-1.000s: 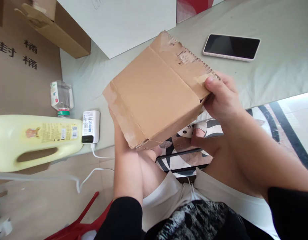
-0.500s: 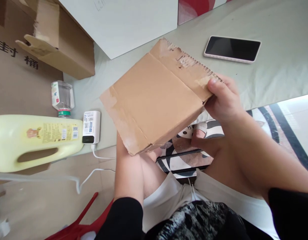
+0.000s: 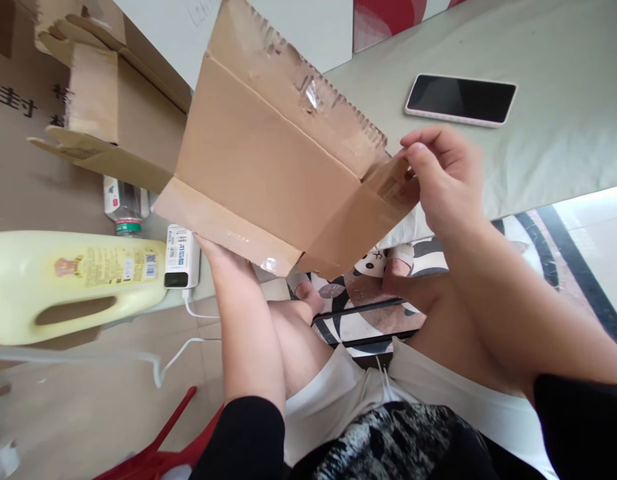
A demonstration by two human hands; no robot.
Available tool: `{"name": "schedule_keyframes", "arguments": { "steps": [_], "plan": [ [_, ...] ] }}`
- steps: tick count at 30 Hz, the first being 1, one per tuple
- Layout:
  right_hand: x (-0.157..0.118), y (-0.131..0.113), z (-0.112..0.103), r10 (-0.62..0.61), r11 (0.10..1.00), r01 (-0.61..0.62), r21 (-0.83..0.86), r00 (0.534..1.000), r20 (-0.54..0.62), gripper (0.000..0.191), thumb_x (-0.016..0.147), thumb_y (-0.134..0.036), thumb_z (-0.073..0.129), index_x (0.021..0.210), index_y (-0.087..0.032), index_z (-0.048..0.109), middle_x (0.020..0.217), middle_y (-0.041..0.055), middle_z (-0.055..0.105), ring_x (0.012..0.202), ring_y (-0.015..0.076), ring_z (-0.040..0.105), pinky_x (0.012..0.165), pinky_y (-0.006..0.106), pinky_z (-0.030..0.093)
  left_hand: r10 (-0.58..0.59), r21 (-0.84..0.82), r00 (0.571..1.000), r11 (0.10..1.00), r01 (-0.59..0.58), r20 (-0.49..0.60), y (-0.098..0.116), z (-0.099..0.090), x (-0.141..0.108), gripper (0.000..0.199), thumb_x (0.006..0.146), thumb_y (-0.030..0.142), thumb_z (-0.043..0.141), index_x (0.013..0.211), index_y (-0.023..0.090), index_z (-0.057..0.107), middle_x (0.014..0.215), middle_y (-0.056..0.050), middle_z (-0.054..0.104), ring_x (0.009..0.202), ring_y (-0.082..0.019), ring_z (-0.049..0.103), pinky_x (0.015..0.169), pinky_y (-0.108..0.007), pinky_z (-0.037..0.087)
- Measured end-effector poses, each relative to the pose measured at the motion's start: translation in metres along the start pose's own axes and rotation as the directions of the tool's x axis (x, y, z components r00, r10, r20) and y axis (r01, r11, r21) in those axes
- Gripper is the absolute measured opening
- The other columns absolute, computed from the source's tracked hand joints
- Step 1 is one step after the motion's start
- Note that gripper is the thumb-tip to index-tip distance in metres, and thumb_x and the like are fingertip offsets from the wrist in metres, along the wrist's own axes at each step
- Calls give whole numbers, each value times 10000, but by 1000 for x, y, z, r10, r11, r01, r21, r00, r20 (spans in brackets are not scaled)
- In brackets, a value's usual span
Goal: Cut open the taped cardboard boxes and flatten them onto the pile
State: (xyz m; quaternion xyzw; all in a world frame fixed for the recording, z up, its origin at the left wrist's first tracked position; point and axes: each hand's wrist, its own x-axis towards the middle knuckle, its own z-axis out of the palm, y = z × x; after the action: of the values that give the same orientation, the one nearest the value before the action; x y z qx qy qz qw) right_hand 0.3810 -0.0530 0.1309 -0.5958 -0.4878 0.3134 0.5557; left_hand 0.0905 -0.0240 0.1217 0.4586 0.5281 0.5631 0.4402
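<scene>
A brown cardboard box (image 3: 268, 140) is held up tilted in front of me, its torn, taped edge flaps spread outward. My left hand (image 3: 219, 257) supports it from beneath at the lower left; its fingers are hidden behind the cardboard. At the right corner, my right hand (image 3: 445, 177) has its thumb and bent fingers closed at the edge of a folded-out side flap (image 3: 388, 193). Shiny clear tape (image 3: 311, 93) shows on the upper flap.
A phone (image 3: 461, 100) lies on the pale cloth at the right. Leftward are another open carton (image 3: 143, 80), a clear bottle (image 3: 128, 207), a white power bank (image 3: 182, 257) with a cable, and a large yellow jug (image 3: 73, 287). A red stool (image 3: 163, 447) stands on the floor.
The box has moved up and left and tilted, and its right side flap now swings outward. My left hand went leftward with it. My right hand shifted its fingers to the flap's edge.
</scene>
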Motion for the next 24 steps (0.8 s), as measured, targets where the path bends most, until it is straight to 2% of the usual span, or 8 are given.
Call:
{"name": "schedule_keyframes", "arguments": {
  "steps": [2,4,9,12,14,17,20,24],
  "plan": [
    [2,2,0,-29,998,28,-61,999,-19,173,866,-337,619,1011,-244,612,1070,91,692,967,232,651,809,378,511,61,-43,998,997,-62,-27,-3,-5,10,793,871,868,141,1095,267,608,953,-59,711,1202,-265,602,872,-434,566],
    [4,8,0,7,998,-6,-56,1000,10,306,858,-351,635,1139,-258,556,1183,99,671,1018,238,653,852,387,524,81,-76,997,994,-82,-18,-6,-9,19,795,857,878,147,1103,278,605,963,-60,718,1269,-274,573,910,-461,555],
    [6,21,3,169,984,-174,35,979,118,524,856,-413,676,1298,-295,422,1026,59,704,834,233,675,687,380,538,14,-280,1000,960,-19,-22,-1,-9,22,501,963,646,340,1120,253,609,1101,-60,735,1375,-264,516,1083,-447,500],
    [6,23,5,118,991,-122,63,991,60,505,833,-368,725,1249,-296,447,1068,52,692,847,195,666,662,324,526,-6,-457,999,889,25,42,4,-3,16,503,944,646,447,1094,201,630,1224,-92,717,1447,-291,455,1158,-440,458],
    [6,22,6,85,991,-88,100,996,35,533,827,-364,746,1258,-305,437,1060,42,685,831,169,657,639,290,509,-45,-489,997,869,69,60,5,0,13,397,937,539,546,1079,182,647,1276,-98,700,1478,-288,429,1183,-426,443],
    [2,18,11,74,970,-87,227,995,67,567,825,-468,748,1275,-312,440,911,-1,659,697,130,617,556,254,460,-102,-441,992,896,61,-69,1,1,15,249,936,326,527,1096,188,657,1275,-76,709,1448,-242,484,1169,-389,471],
    [-8,9,16,87,952,-159,263,961,264,452,805,-599,730,1044,-248,575,713,-24,592,553,100,549,481,233,415,-74,-398,987,917,11,-144,-5,0,19,295,921,363,509,1115,213,672,1272,-66,718,1392,-231,547,1142,-355,497],
    [-25,-9,17,253,940,-327,95,858,446,422,803,-563,734,682,-196,564,496,-20,517,419,82,471,392,215,357,-153,-412,975,908,75,-161,-8,3,20,283,793,348,686,1036,204,684,1237,-90,725,1277,-285,629,1065,-385,544]
  ]
}}
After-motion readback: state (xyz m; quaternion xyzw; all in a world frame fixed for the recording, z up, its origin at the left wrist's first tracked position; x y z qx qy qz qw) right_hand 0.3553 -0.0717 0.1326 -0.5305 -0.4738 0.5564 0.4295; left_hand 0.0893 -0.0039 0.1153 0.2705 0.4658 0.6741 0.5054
